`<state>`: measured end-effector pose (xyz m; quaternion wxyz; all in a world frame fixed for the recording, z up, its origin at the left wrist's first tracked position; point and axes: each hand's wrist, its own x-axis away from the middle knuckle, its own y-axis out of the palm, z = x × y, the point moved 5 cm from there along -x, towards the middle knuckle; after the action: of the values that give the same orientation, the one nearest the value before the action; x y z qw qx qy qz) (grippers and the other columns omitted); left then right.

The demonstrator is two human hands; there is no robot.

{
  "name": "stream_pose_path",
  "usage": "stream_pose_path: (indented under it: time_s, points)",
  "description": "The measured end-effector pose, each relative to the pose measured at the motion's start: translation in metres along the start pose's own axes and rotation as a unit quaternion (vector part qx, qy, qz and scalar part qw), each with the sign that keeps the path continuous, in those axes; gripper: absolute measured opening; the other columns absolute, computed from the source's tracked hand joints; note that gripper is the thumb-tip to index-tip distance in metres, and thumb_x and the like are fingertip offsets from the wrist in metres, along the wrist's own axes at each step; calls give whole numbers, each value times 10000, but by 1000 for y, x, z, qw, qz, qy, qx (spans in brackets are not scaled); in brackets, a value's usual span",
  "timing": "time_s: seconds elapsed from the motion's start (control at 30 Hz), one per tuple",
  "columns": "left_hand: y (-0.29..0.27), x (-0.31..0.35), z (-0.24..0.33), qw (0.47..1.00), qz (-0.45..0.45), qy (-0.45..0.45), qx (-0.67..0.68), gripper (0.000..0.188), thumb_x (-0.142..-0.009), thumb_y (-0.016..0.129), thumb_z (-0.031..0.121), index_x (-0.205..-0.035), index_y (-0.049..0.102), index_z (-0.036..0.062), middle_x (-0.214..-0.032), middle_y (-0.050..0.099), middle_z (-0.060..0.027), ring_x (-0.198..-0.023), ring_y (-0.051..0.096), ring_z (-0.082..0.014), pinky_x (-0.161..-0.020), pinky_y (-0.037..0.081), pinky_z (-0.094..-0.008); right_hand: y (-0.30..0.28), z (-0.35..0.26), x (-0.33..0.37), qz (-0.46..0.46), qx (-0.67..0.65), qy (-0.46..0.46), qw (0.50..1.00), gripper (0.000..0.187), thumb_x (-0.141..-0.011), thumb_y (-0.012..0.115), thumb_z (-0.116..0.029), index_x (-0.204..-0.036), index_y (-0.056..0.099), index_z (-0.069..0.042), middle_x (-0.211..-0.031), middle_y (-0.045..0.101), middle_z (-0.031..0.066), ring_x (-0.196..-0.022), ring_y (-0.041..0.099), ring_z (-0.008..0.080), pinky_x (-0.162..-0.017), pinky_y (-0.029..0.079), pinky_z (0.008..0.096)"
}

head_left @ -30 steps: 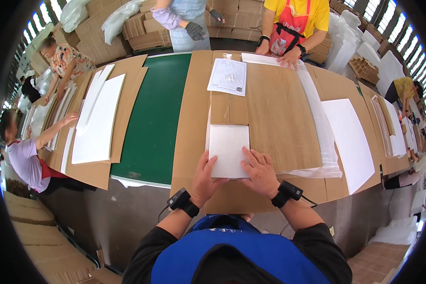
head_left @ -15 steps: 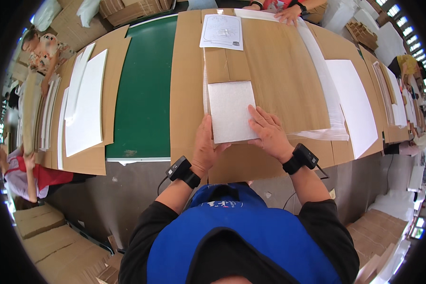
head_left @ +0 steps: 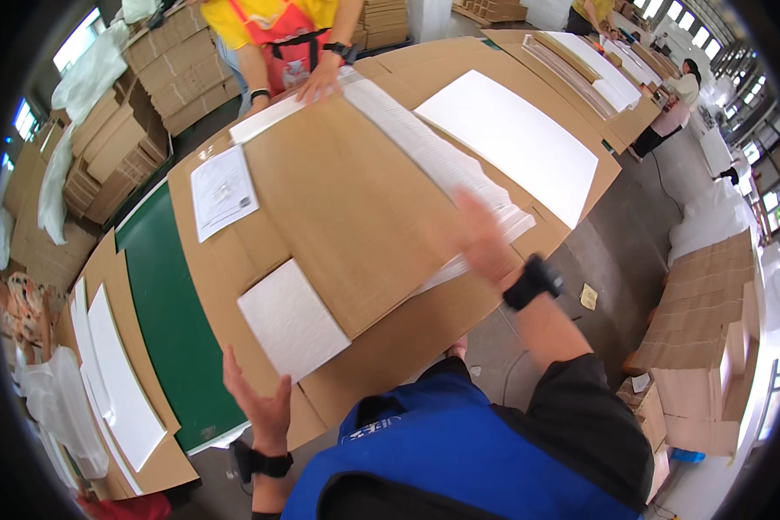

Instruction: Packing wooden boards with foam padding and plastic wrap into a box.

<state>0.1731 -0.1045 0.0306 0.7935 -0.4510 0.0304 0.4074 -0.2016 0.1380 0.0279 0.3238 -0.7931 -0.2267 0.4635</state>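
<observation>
Brown board lies flat at clock centre, face uncovered; foam wrap at 2 o'clock is not folded over it. White pad at 7 o'clock and paper sheet at 9 o'clock are laid down. Left hand, near the pad: fingers spread, gripping nothing. Right hand, near 3 o'clock: blurred, fingers extended, contact unclear.

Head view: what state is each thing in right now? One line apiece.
White square: flat, ungripped
Brown board: flat, top uncovered
Translucent wrap: spread along the board's right side
Printed sheet: flat, unfolded
White panel: flat
Cardboard: opened out beneath these pieces
Left hand: open, empty
Right hand: open, empty, blurred
</observation>
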Motion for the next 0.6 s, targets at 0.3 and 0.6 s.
stream_pose_path:
  time_s: [0.3,0.6]
  points:
    - [176,-73,215,964,-211,155,38,665,-695,830,328,-1224,572,18,-1320,519,-204,-1264,452,-406,-1059,351,-516,-62,352,90,-154,219,293,918,512,-860,666,-422,-1180,624,-25,-1169,627,174,-1098,579,360,-875,481,471]
    - [336,-110,273,967,-235,101,-4,297,-743,726,133,-999,634,16,-1115,624,-171,-1093,568,-319,-918,452,-429,-6,221,4,-146,-629,490,586,187,-1003,535,-255,-1097,614,-113,-846,633,27,-714,588,123,-655,513,278]
